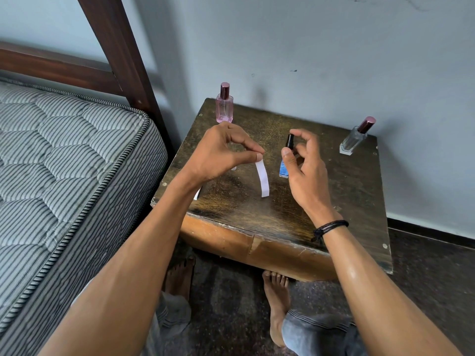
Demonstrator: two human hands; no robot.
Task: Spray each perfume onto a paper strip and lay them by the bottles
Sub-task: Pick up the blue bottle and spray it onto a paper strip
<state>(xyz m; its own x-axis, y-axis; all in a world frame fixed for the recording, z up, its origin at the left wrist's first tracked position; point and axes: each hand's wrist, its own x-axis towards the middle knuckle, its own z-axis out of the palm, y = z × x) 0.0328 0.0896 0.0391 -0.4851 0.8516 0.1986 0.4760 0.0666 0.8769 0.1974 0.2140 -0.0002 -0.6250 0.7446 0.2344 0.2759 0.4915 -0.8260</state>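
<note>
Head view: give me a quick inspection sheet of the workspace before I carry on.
Surface: worn dark wooden bedside table, scuffed.
Job's things: pink glass perfume bottle, capped, far-left corner; clear glass perfume bottle, capped, far right; small blue spray bottle and white paper strip in hand; another white paper piece partly hidden under the left forearm.
Clutter: nothing seen.
Hands: left hand pinches the strip's top; right hand grips the blue bottle, forefinger over its black sprayer.
Cables: nothing seen.
Surroundings: striped quilted mattress, dark wooden bed frame, grey wall.

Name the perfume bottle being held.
The blue bottle, gripped in the right hand; the pink bottle and clear bottle stand free at the back.
</note>
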